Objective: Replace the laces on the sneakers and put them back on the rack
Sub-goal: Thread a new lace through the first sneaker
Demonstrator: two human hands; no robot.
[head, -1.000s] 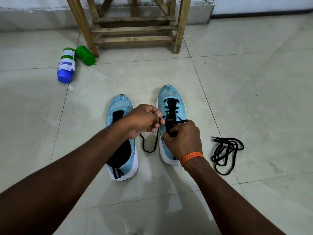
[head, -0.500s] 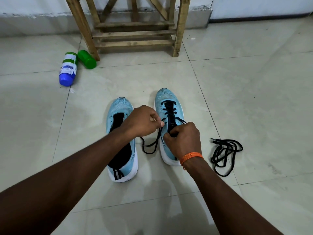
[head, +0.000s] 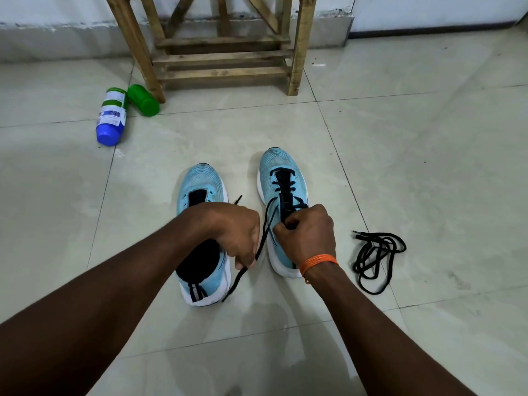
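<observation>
While left fingers pinch the black lace, right fingers grip the laced sneaker; bottle label unreadable.

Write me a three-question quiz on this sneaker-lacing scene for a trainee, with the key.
1. True or false: the right sneaker already carries a lace across its front eyelets.
2. On the floor, where does the loose lace lie relative to the right sneaker? A to its left; B to its right; C beyond its toe.
3. Fill in: the left hand pinches the free end of the ___, while the right hand grips the right sneaker at its tongue.
Key: 1 true; 2 B; 3 lace.
</observation>
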